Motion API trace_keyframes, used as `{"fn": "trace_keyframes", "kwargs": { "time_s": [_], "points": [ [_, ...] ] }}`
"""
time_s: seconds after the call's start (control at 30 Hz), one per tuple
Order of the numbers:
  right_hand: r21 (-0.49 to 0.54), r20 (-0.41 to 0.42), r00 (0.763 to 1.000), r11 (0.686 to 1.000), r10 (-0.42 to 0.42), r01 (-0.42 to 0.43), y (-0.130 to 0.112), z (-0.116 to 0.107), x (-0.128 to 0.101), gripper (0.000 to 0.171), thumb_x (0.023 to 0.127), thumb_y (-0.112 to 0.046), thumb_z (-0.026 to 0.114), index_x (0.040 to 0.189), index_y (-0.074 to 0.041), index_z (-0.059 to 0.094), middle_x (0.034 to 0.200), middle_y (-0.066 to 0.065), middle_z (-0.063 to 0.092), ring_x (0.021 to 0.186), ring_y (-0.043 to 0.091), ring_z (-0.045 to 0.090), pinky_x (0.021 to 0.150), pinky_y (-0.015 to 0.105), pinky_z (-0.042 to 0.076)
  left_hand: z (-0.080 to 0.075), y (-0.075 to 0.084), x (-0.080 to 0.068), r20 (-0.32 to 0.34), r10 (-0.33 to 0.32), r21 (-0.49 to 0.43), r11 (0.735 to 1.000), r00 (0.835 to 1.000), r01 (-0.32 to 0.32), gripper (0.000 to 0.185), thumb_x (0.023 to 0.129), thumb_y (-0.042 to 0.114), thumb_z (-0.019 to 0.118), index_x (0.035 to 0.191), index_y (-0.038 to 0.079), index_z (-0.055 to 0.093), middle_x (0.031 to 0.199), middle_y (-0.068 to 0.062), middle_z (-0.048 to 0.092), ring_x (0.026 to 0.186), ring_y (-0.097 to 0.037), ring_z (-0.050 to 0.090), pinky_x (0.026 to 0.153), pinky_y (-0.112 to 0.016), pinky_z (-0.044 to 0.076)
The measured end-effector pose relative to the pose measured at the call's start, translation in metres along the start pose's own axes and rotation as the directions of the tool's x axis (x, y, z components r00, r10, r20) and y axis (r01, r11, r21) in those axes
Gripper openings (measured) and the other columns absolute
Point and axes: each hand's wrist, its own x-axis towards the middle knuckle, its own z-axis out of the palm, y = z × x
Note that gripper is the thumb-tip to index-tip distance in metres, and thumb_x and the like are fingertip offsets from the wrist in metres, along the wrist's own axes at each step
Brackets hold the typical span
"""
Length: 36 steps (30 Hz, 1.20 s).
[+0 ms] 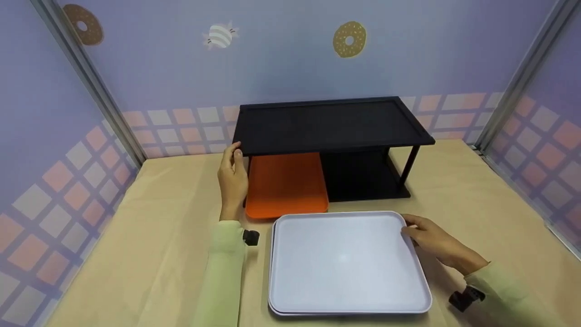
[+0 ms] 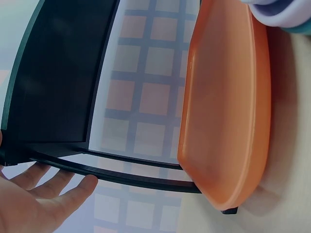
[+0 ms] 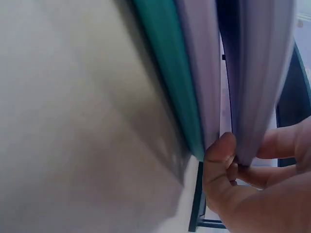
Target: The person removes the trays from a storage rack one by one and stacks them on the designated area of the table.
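My left hand (image 1: 233,177) holds the near left corner of a black two-tier rack (image 1: 327,125); in the left wrist view its fingers lie along the rack's side bar. An orange tray (image 1: 288,186) sits on the rack's lower shelf at the left, its front end sticking out toward me. Closer to me is a stack of trays, with a pale lilac tray (image 1: 349,263) on top. My right hand (image 1: 431,240) pinches that top tray at its far right corner. In the right wrist view a gap shows between it and a second lilac tray (image 3: 201,73), with a teal tray (image 3: 167,63) lowest.
The rack's lower shelf (image 1: 363,177) shows black to the right of the orange tray. A cream cloth (image 1: 159,240) covers the table. Printed lilac panels (image 1: 281,54) with metal corner posts enclose the back and both sides.
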Motion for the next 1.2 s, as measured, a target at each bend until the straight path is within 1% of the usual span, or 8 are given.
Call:
{"fn": "trace_keyframes", "kwargs": {
  "time_s": [0.37,0.47,0.57,0.67,0.8,0.87,1.07,1.2],
  "points": [
    [-0.038,-0.029,1.000,0.999,-0.005,0.004,0.009,-0.004,0.010,0.055,0.103,-0.012,0.060,0.151,0.007,0.040,0.122,0.022,0.052,0.093,0.020,0.057,0.073,0.029,0.053,-0.002,0.001,0.001,0.005,0.007,0.015,1.000,1.000,-0.007,0.038,0.113,0.023,0.039,0.143,0.005,0.055,0.146,-0.018,0.056,0.129,-0.032,0.056,0.106,-0.048,0.045],
    [-0.104,-0.059,0.998,0.995,-0.003,-0.003,0.006,-0.004,0.011,0.052,0.104,-0.016,0.060,0.148,0.006,0.043,0.124,0.021,0.053,0.097,0.023,0.058,0.076,0.031,0.054,-0.001,0.001,0.002,0.003,0.010,0.011,1.000,1.000,-0.010,0.038,0.113,0.023,0.039,0.142,0.005,0.056,0.146,-0.018,0.055,0.130,-0.032,0.056,0.107,-0.048,0.045],
    [-0.230,-0.105,0.993,0.973,-0.050,0.025,-0.001,-0.001,0.012,0.052,0.106,-0.023,0.058,0.145,0.008,0.045,0.128,0.024,0.054,0.107,0.031,0.060,0.083,0.036,0.054,0.000,0.001,0.003,0.002,0.013,0.011,1.000,1.000,-0.013,0.037,0.113,0.022,0.040,0.141,0.005,0.056,0.146,-0.018,0.056,0.129,-0.031,0.055,0.107,-0.047,0.044],
    [-0.353,-0.140,0.981,0.933,-0.132,0.075,-0.011,0.005,0.016,0.052,0.107,-0.025,0.056,0.144,0.009,0.046,0.132,0.028,0.055,0.117,0.041,0.058,0.092,0.046,0.053,0.000,0.000,0.002,0.005,0.011,0.013,1.000,1.000,-0.011,0.037,0.113,0.021,0.040,0.141,0.004,0.056,0.146,-0.018,0.056,0.130,-0.031,0.055,0.107,-0.047,0.044],
    [-0.410,-0.131,0.974,0.905,-0.186,0.118,-0.029,0.015,0.029,0.054,0.108,-0.027,0.053,0.146,0.010,0.044,0.134,0.028,0.056,0.122,0.044,0.055,0.100,0.057,0.047,0.001,0.001,0.002,0.010,0.010,0.018,1.000,1.000,-0.011,0.038,0.113,0.022,0.040,0.142,0.004,0.056,0.146,-0.018,0.056,0.130,-0.031,0.055,0.107,-0.047,0.044],
    [-0.402,-0.108,0.979,0.909,-0.172,0.116,-0.039,0.021,0.038,0.057,0.108,-0.032,0.052,0.147,0.008,0.043,0.136,0.027,0.057,0.124,0.043,0.055,0.102,0.058,0.046,0.000,0.001,0.002,0.008,0.011,0.019,1.000,1.000,-0.011,0.038,0.113,0.022,0.040,0.142,0.005,0.056,0.146,-0.018,0.056,0.130,-0.032,0.055,0.107,-0.048,0.044],
    [-0.354,-0.032,0.998,0.935,-0.054,0.039,-0.062,0.046,0.068,0.064,0.108,-0.043,0.050,0.152,0.001,0.039,0.141,0.025,0.058,0.126,0.038,0.059,0.105,0.054,0.046,0.000,0.001,0.001,-0.005,0.004,0.012,1.000,1.000,-0.003,0.037,0.113,0.022,0.041,0.141,0.004,0.057,0.147,-0.018,0.055,0.130,-0.032,0.055,0.107,-0.048,0.043],
    [-0.356,-0.017,1.000,0.934,0.011,-0.017,-0.070,0.062,0.084,0.067,0.108,-0.045,0.047,0.153,0.003,0.035,0.148,0.027,0.051,0.135,0.041,0.052,0.112,0.057,0.040,0.000,0.001,0.000,-0.004,0.013,0.016,1.000,1.000,-0.013,0.036,0.112,0.020,0.041,0.141,0.003,0.057,0.146,-0.018,0.056,0.131,-0.032,0.054,0.108,-0.048,0.043]
  ]
}}
